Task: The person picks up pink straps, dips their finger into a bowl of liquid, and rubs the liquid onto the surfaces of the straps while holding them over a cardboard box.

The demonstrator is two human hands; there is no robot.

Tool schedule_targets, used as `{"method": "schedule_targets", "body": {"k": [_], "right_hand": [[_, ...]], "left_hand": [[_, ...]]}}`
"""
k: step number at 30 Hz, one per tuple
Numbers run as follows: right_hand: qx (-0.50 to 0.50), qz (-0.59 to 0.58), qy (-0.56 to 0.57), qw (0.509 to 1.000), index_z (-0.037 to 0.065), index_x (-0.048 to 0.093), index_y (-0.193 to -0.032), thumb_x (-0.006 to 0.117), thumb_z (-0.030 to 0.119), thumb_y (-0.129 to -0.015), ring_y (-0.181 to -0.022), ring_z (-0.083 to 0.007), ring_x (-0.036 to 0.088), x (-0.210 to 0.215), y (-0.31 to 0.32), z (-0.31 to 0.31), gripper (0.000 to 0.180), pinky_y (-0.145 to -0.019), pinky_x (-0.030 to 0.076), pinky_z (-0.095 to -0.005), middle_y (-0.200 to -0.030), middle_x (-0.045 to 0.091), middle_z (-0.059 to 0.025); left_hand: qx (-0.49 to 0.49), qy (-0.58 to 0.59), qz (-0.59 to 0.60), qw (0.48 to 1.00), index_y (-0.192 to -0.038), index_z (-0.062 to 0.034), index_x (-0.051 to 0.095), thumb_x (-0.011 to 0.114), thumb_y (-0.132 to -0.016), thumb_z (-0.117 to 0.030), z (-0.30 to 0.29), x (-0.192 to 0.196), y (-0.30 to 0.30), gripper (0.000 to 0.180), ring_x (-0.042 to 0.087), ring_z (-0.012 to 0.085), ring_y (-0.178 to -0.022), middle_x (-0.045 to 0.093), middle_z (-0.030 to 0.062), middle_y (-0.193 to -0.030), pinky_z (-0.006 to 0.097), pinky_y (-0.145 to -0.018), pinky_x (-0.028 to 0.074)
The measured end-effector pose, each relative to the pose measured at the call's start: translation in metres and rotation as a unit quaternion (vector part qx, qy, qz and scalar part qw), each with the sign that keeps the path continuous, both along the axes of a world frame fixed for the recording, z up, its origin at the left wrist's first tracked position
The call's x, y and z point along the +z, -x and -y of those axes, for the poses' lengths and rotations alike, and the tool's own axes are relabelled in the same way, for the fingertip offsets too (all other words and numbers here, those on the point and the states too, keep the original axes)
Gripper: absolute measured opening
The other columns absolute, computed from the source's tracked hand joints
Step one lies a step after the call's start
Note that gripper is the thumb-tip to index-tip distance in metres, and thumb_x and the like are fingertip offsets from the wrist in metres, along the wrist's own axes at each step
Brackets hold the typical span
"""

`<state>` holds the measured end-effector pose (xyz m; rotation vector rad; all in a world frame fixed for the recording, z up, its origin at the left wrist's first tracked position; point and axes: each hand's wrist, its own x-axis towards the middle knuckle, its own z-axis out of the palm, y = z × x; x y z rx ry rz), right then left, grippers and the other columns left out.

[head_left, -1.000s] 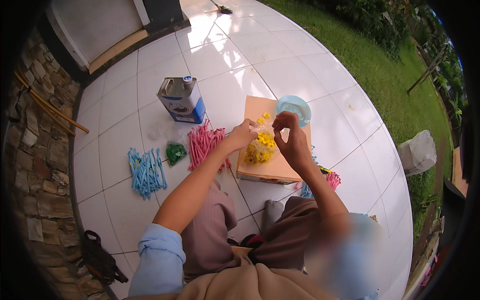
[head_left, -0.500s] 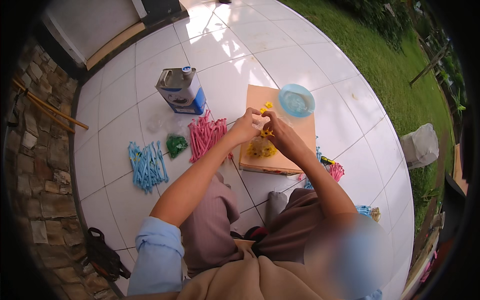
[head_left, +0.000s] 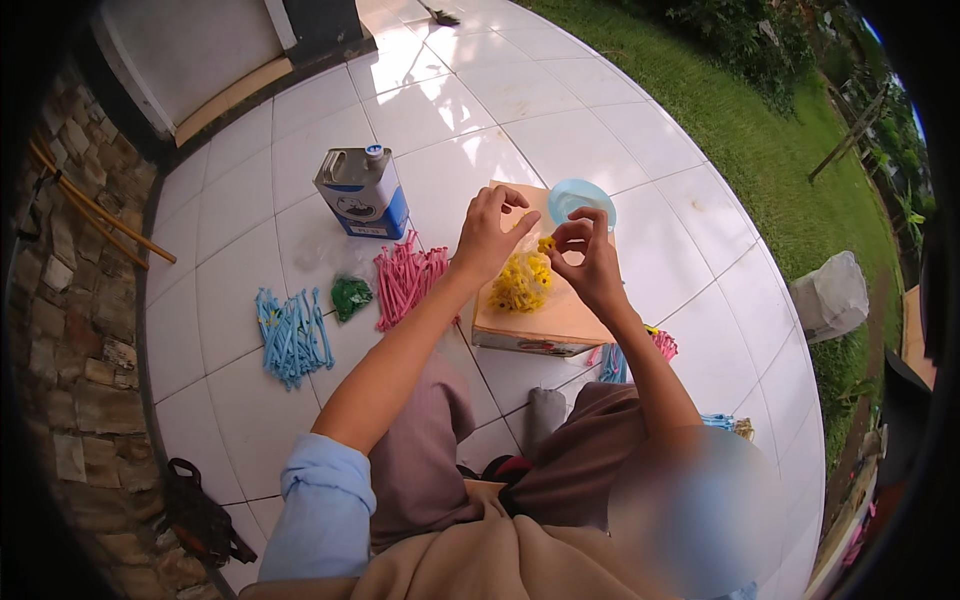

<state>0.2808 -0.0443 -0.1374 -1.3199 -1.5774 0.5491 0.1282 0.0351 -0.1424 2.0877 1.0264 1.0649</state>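
My right hand (head_left: 594, 268) pinches a small yellow flower-shaped piece (head_left: 546, 244) between thumb and fingertips. To its left, my left hand (head_left: 486, 238) hovers with thumb and fingers curved apart, and I see nothing between them. Both hands are over a cardboard box (head_left: 575, 312) with a tan top. A heap of similar yellow pieces (head_left: 520, 284) lies on the box just below the hands, seemingly on or in clear plastic. At the box's far right corner rests a translucent blue dish (head_left: 566, 198), partly covered by my right fingers.
Left of the box lie pink sticks (head_left: 408, 282), a bag of green pieces (head_left: 351, 296) and light-blue sticks (head_left: 294, 338). Behind them stands a blue and white metal can (head_left: 364, 195). More pink sticks (head_left: 662, 343) lie right of the box. A white sack (head_left: 832, 295) stands by the grass.
My hands have moved apart from each other, uncovering the yellow heap. The right hand carries the yellow piece to the right, while the left has opened its fingers.
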Motion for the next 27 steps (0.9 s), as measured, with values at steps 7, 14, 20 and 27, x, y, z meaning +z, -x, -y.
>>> {"method": "schedule_targets", "body": {"k": [7, 14, 20, 27], "right_hand": [[-0.059, -0.076, -0.039, 0.995, 0.002, 0.031, -0.108, 0.062, -0.003, -0.078, -0.084, -0.0184, 0.062, 0.010, -0.008, 0.012, 0.043, -0.074, 0.054, -0.0291, -0.088, 0.059, -0.0121], [-0.084, -0.145, 0.016, 0.986, 0.002, 0.036, -0.109, 0.062, -0.001, -0.081, -0.085, -0.0195, 0.064, 0.018, -0.030, 0.028, 0.038, -0.075, 0.054, -0.0281, -0.091, 0.065, -0.0156], [-0.086, -0.331, 0.044, 0.939, 0.002, 0.040, -0.107, 0.066, 0.001, -0.078, -0.084, -0.0187, 0.063, 0.011, -0.074, 0.049, 0.039, -0.081, 0.049, -0.0300, -0.092, 0.065, -0.0169], [-0.136, -0.026, 0.172, 0.975, 0.002, 0.044, -0.102, 0.065, -0.003, -0.071, -0.078, -0.0202, 0.064, -0.056, -0.085, 0.052, 0.037, -0.068, 0.051, -0.0289, -0.085, 0.066, -0.0149]], "left_hand": [[-0.182, 0.258, 0.146, 0.938, -0.099, 0.0009, 0.059, 0.064, -0.083, -0.014, 0.019, 0.017, -0.021, 0.023, 0.065, 0.0144, -0.074, 0.066, 0.0101, -0.083, 0.024, -0.068, 0.053], [-0.191, 0.242, 0.165, 0.937, -0.103, 0.0014, 0.057, 0.061, -0.081, -0.002, 0.030, 0.016, -0.047, 0.023, 0.065, 0.0150, -0.080, 0.065, 0.0120, -0.089, 0.025, -0.073, 0.054], [-0.175, 0.140, 0.092, 0.970, -0.087, -0.0015, 0.049, 0.062, -0.076, -0.001, 0.056, 0.026, -0.067, 0.017, 0.064, 0.0173, -0.078, 0.063, 0.0088, -0.078, 0.029, -0.069, 0.053], [-0.115, -0.320, -0.388, 0.856, -0.080, -0.0099, 0.058, 0.066, -0.070, -0.009, 0.049, -0.019, -0.096, 0.014, 0.059, 0.0178, -0.080, 0.061, 0.0020, -0.066, 0.036, -0.078, 0.039]]}}
